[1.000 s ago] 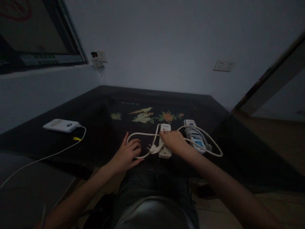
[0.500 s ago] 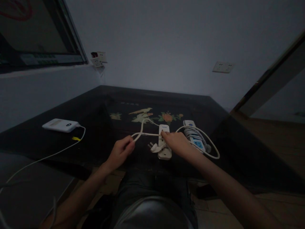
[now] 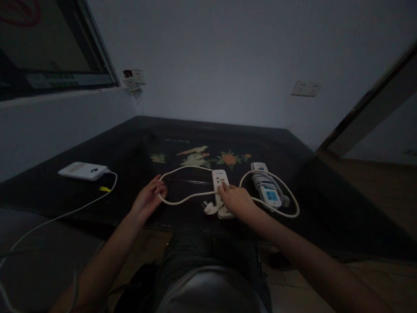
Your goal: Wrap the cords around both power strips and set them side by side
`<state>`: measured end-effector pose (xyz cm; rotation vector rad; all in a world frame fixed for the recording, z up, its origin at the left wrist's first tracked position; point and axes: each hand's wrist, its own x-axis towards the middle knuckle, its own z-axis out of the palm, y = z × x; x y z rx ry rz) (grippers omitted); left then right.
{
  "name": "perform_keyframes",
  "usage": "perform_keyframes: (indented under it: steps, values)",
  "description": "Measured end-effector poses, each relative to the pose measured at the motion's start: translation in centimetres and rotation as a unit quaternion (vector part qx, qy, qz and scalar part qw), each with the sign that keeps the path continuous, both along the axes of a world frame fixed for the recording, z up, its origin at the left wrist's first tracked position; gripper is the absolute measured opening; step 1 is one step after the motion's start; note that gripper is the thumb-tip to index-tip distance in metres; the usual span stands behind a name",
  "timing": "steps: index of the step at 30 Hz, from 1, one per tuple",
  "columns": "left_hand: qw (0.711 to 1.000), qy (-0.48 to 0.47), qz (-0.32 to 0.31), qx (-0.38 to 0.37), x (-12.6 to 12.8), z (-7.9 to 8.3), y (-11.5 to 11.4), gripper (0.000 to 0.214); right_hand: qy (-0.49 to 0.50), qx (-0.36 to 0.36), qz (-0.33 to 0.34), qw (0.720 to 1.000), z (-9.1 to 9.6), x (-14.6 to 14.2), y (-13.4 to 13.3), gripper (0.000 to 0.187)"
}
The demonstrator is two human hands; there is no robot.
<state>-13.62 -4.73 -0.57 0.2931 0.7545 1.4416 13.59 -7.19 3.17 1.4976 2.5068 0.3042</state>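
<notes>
Dimly lit, no writing reads. Left hand pinches the smooth white cord loop; right hand presses fingertips, uncurled, on the oblong white power strip, mid-bench on glossy black.

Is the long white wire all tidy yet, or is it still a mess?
Not tidy yet. The left hand pinches the white cord, which lies in one wide open loop on the dark painted table; the right hand presses down the white power strip. The plug lies loose. The other blue-and-white strip is already bundled.
</notes>
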Motion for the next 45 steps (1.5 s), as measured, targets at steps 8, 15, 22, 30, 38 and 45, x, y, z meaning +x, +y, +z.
perform_keyframes:
  steps: [8, 15, 22, 30, 38, 45]
  values:
    - [0.933, 0.341, -0.104, 0.037, -2.1, -1.0, 0.6, 0.02, 0.0, 0.002, -0.003, 1.0, -0.1, -0.5, -0.1, 0.032]
    - [0.551, 0.817, 0.013, 0.17, -2.7, -2.7, 1.5, 0.046, -0.001, -0.009, -0.005, 1.0, 0.1, -0.3, 0.0, 0.034]
    - [0.35, 0.9, -0.056, 0.253, -2.8, -5.0, 2.3, 0.054, 0.004, -0.007, -0.013, 1.0, -0.1, -0.4, 0.2, 0.032]
    - [0.305, 0.911, -0.113, 0.253, -3.3, -4.9, 2.6, 0.059, 0.013, -0.005, -0.004, 1.0, -0.3, -0.3, 0.2, 0.034]
    - [0.329, 0.903, -0.13, 0.244, -3.0, -4.2, 3.1, 0.057, 0.019, -0.008, -0.005, 1.0, -0.1, -0.1, 0.1, 0.034]
    - [0.333, 0.856, -0.122, 0.376, 2.8, 0.2, 1.9, 0.041, 0.02, 0.007, -0.003, 1.0, 0.0, 0.0, -0.1, 0.033]
